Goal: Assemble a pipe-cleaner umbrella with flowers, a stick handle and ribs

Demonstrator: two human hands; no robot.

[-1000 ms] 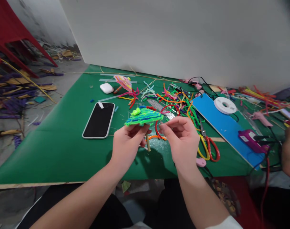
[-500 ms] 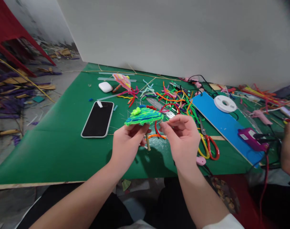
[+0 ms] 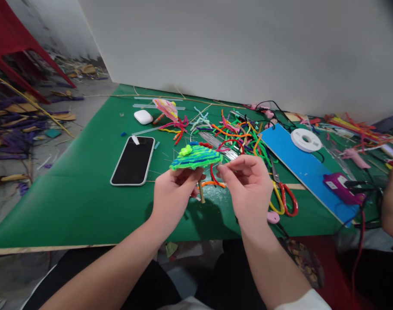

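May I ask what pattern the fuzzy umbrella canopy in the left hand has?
The fuzzy umbrella canopy has green and blue stripes, clearest in the head view.

You had open green tabletop (image 3: 76,202) at near left, up to the phone (image 3: 132,162). Between your left hand (image 3: 172,193) and right hand (image 3: 251,185) ran a gap, its far side crowded by the striped canopy (image 3: 198,157). Scissors (image 3: 276,177) blocked the right, then the blue board (image 3: 301,168); tangled pipe cleaners (image 3: 243,134) and the white panel (image 3: 222,47) barred the far side.
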